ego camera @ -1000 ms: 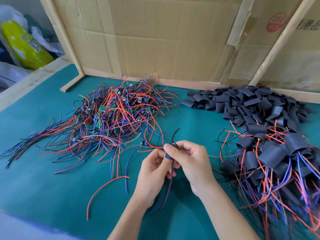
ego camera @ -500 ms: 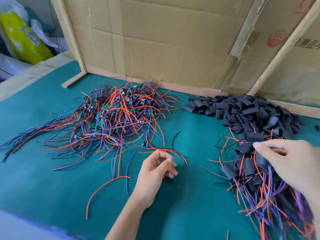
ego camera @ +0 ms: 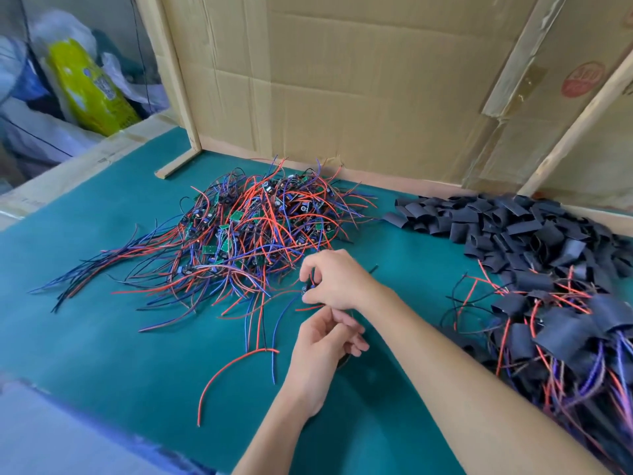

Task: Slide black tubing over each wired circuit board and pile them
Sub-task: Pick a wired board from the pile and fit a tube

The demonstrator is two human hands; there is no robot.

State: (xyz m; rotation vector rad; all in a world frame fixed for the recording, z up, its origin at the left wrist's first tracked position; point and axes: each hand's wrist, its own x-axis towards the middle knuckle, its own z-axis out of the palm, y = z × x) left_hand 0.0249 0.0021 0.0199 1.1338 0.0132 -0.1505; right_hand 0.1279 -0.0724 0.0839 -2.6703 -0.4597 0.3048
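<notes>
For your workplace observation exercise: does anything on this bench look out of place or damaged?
Nothing looks damaged. One red wire and a blue wire lie loose on the green mat, apart from the bare-board pile.

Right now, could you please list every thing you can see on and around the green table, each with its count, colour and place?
heap of wired circuit boards without tubing: many, red and blue wires with small green boards, far centre-left of the table.
pile of loose black tubing pieces: many, black, far right.
pile of finished boards in tubing: many, black with red and blue wires, near right.
green table mat: one, teal.
cardboard wall: brown, behind the table.
wooden battens: light wood, against the cardboard.
yellow bag: one, far left, off the table.
right hand: pinches a small wired board at the heap's near edge.
left hand: fingers curled, just below the right hand; what it holds is unclear.
</notes>
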